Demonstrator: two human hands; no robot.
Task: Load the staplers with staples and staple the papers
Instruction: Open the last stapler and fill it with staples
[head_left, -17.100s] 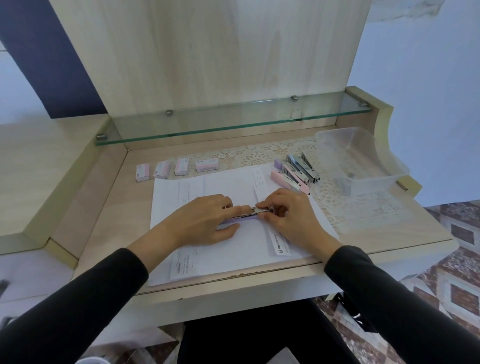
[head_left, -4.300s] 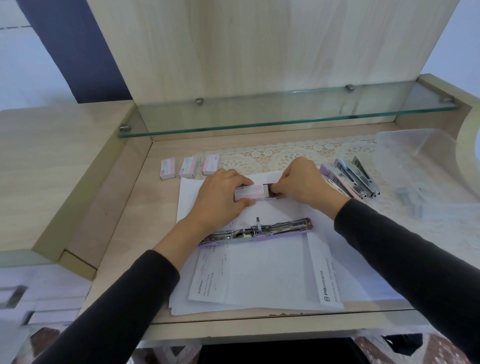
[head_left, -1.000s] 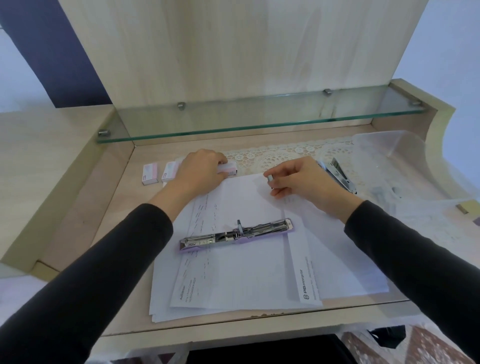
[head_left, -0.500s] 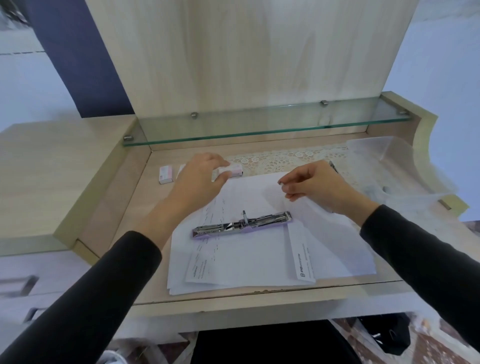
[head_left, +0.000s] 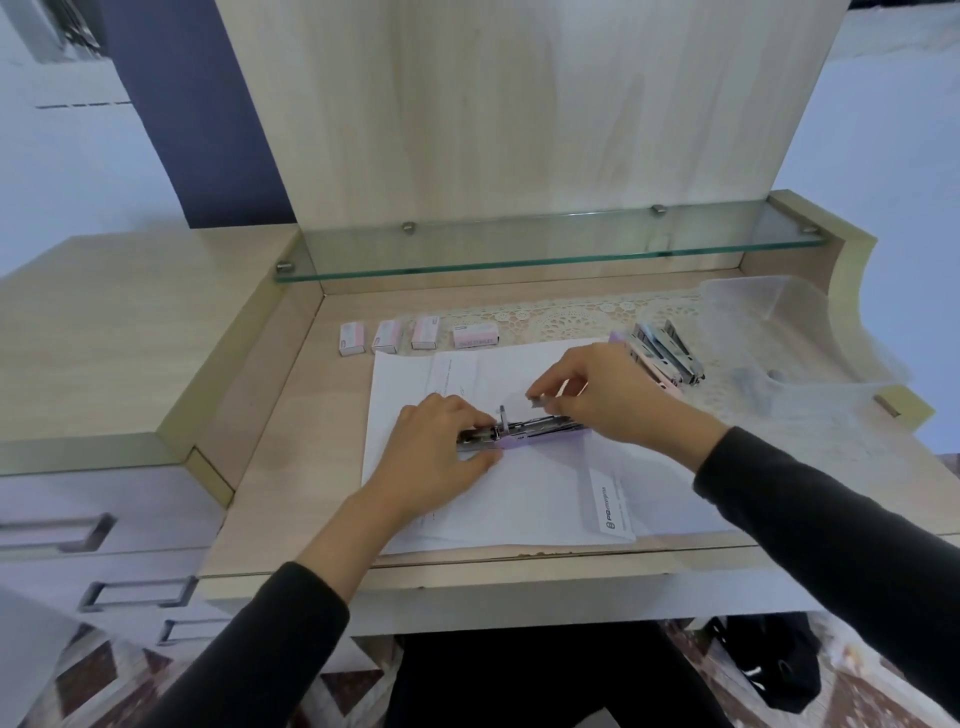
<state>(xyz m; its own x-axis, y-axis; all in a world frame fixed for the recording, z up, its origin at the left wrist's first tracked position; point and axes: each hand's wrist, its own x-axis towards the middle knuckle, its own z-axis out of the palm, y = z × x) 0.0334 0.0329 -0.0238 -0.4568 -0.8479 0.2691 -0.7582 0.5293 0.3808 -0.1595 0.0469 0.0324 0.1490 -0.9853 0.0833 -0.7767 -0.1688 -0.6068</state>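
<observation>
A lilac stapler (head_left: 535, 432) lies folded flat open on a stack of white papers (head_left: 524, 493) in the middle of the desk. My left hand (head_left: 441, 457) presses down on its left end, fingers closed over the metal part. My right hand (head_left: 597, 395) hovers just above the stapler's open magazine, pinching a small strip of staples (head_left: 540, 400) between thumb and fingertips. Several small pink staple boxes (head_left: 415, 335) stand in a row behind the papers. More staplers (head_left: 665, 358) lie grouped to the right, partly hidden by my right hand.
A clear plastic bin (head_left: 769, 332) stands at the back right on a lace mat (head_left: 571, 314). A glass shelf (head_left: 545, 249) overhangs the rear of the desk. Drawers (head_left: 78, 535) sit to the left, below a raised wooden side top.
My left hand left the staple box in the row and came down onto the stapler's left end. My right hand carried the staple strip down to the open magazine.
</observation>
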